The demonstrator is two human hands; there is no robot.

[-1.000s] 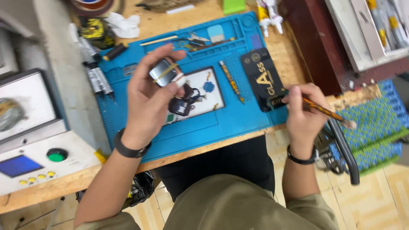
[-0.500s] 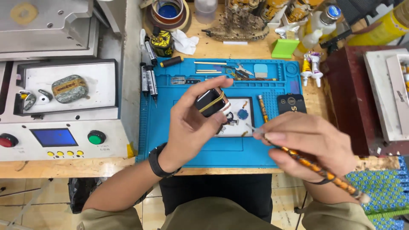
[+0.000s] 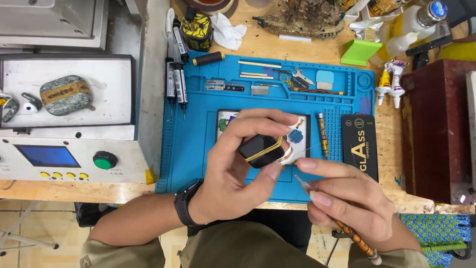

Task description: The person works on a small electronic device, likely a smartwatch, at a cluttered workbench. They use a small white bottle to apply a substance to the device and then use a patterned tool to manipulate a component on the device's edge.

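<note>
Now closer in than half second back: left hand (image 3: 233,168) has lifted small black case (image 3: 262,150) higher over blue mat (image 3: 193,144); right hand (image 3: 347,198) has drawn in beside it. Means work on case at close quarters, tool tip brought to its right end. Left fingers clamped round case, thumb beneath. Right fingers pinched on striped tool (image 3: 354,235). Case bound by yellow bands, long axis left-right, slightly tilted, copper-coloured end pointing right. Tool axis runs near-right to far-left.
</note>
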